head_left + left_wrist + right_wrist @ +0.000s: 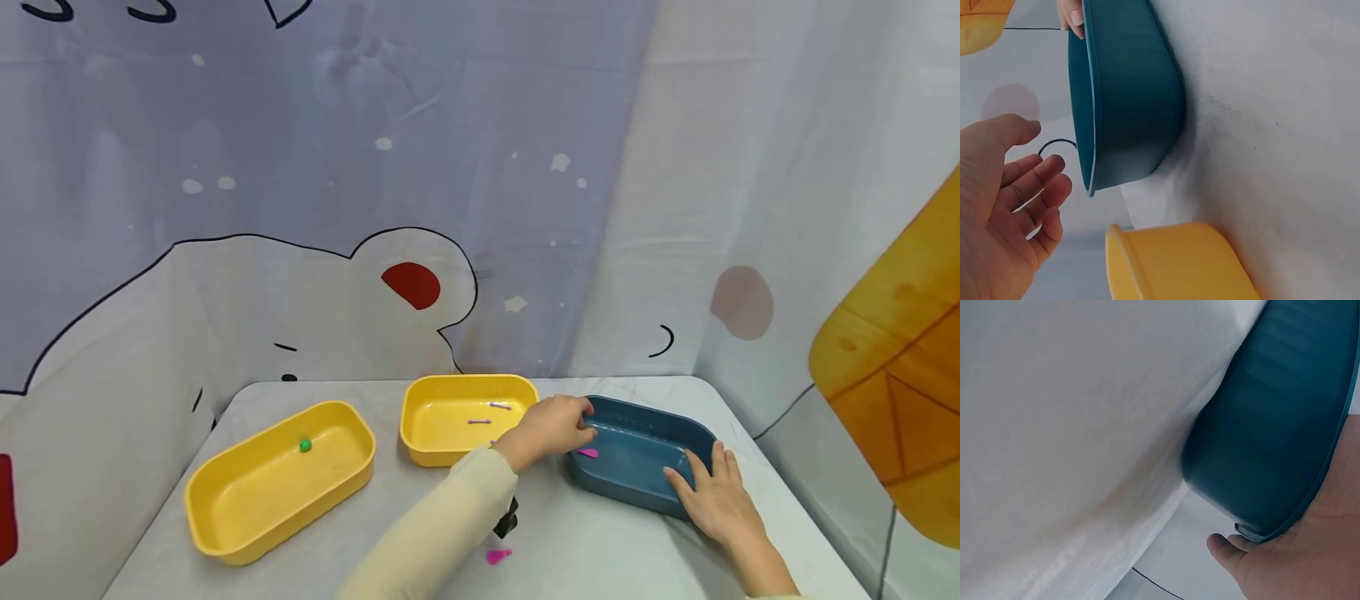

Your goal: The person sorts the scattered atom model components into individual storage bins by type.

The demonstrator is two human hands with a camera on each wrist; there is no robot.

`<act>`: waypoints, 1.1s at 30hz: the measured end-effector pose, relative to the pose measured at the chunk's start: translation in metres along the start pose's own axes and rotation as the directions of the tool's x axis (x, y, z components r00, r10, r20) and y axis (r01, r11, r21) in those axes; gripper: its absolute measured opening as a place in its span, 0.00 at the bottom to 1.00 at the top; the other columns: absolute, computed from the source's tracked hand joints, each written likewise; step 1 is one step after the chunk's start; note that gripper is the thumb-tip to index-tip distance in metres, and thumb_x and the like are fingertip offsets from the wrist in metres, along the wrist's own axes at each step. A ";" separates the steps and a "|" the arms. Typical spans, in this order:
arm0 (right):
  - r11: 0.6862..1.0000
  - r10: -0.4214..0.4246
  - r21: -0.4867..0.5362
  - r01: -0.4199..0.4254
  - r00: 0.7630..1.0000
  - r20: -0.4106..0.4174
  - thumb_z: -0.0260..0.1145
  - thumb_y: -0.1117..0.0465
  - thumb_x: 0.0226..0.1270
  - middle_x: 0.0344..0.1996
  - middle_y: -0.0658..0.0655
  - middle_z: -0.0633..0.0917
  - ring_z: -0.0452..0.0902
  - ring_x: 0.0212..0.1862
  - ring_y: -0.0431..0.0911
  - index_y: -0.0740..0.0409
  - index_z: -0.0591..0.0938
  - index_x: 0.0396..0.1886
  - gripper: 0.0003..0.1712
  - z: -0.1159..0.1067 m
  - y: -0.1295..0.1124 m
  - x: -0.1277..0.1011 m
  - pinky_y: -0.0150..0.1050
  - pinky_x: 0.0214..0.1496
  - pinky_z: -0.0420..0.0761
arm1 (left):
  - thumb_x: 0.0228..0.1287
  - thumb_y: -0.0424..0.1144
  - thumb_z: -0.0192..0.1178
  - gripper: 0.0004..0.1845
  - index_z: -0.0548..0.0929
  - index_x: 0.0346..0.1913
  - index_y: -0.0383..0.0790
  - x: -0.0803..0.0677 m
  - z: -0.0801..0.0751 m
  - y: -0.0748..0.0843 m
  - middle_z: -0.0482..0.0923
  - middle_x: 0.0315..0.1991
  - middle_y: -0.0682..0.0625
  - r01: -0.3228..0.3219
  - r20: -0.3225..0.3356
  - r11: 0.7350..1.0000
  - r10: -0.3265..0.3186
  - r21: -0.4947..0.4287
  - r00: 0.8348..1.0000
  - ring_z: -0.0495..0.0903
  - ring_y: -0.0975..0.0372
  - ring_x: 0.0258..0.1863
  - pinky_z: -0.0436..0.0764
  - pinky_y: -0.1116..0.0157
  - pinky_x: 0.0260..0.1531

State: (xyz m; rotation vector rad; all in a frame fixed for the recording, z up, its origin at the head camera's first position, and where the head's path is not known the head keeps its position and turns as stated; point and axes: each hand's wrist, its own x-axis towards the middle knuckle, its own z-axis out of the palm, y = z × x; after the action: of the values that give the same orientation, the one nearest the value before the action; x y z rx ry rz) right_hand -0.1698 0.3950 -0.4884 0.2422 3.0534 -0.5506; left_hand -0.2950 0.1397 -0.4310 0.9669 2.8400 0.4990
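Note:
A dark teal basin (pixel 637 450) stands at the right of the table, with a small pink piece (pixel 588 452) inside its left end. My left hand (pixel 551 425) hovers at the basin's left end, fingers loosely bent. In the left wrist view that hand (pixel 1010 206) is empty, its thumb apart from the fingers. At the opposite end, my right hand (pixel 720 500) rests on the rim with fingers spread. The right wrist view has this hand (pixel 1304 562) against the basin's edge (pixel 1260 539); part of it is cut off by the frame.
A yellow basin (pixel 442 457) behind my left forearm holds several thin purple-pink sticks (pixel 479 422). Another yellow basin (pixel 225 550) on the left contains a green ball (pixel 305 446). Another pink piece (pixel 498 556) lies on the table near a black object (pixel 506 518), partly hidden by my sleeve.

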 end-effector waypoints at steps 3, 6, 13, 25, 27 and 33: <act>1.000 0.005 0.003 -0.005 1.000 0.006 0.42 0.29 0.77 0.73 0.85 0.38 0.29 0.75 0.78 0.70 0.58 0.77 0.52 0.000 0.000 0.001 0.80 0.65 0.50 | 0.67 0.54 0.66 0.22 0.82 0.59 0.51 -0.006 0.000 -0.003 0.79 0.32 0.62 0.001 -0.004 1.000 -0.001 -0.019 1.000 0.74 0.69 0.31 0.78 0.72 0.36; 1.000 0.008 0.000 -0.008 1.000 0.009 0.42 0.29 0.77 0.74 0.85 0.38 0.29 0.75 0.78 0.71 0.58 0.77 0.52 -0.001 0.001 0.001 0.80 0.65 0.51 | 0.67 0.55 0.66 0.22 0.82 0.60 0.51 -0.014 0.001 -0.005 0.77 0.31 0.62 0.007 -0.006 0.998 -0.008 -0.062 1.000 0.74 0.69 0.30 0.77 0.74 0.34; 1.000 0.004 -0.006 -0.004 1.000 0.014 0.42 0.29 0.77 0.73 0.85 0.38 0.31 0.74 0.79 0.71 0.57 0.77 0.52 -0.002 0.001 0.003 0.80 0.64 0.52 | 0.65 0.53 0.67 0.22 0.82 0.58 0.50 -0.035 0.000 -0.008 0.77 0.30 0.62 0.010 -0.015 0.995 -0.011 -0.102 1.000 0.73 0.70 0.28 0.76 0.74 0.31; 1.000 0.010 -0.006 -0.010 0.999 0.031 0.40 0.28 0.76 0.73 0.85 0.36 0.28 0.74 0.79 0.71 0.56 0.77 0.53 -0.002 0.001 0.003 0.80 0.65 0.50 | 0.64 0.55 0.69 0.21 0.82 0.56 0.53 -0.068 -0.003 -0.017 0.80 0.35 0.63 0.031 0.012 0.996 -0.030 -0.086 0.999 0.74 0.70 0.30 0.77 0.71 0.33; 1.000 0.008 -0.006 -0.008 1.000 0.025 0.40 0.28 0.77 0.73 0.85 0.37 0.27 0.74 0.79 0.71 0.56 0.77 0.53 -0.002 0.001 0.003 0.80 0.65 0.50 | 0.63 0.55 0.69 0.21 0.82 0.56 0.53 -0.073 -0.003 -0.019 0.80 0.35 0.63 0.020 0.008 0.998 -0.020 -0.059 1.000 0.74 0.70 0.30 0.76 0.71 0.33; 1.000 0.011 -0.011 -0.010 1.000 0.019 0.41 0.29 0.77 0.73 0.86 0.38 0.25 0.74 0.79 0.72 0.56 0.77 0.53 -0.003 0.001 0.003 0.80 0.66 0.49 | 0.63 0.55 0.69 0.20 0.83 0.55 0.54 -0.087 -0.003 -0.027 0.81 0.34 0.62 -0.030 0.001 0.999 0.030 -0.016 1.000 0.74 0.71 0.30 0.76 0.70 0.33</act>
State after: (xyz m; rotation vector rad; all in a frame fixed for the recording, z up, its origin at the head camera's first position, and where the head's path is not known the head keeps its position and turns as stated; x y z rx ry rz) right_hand -0.1724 0.3970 -0.4864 0.2513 3.0345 -0.5326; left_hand -0.2416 0.0656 -0.4387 1.0084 2.8197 0.5232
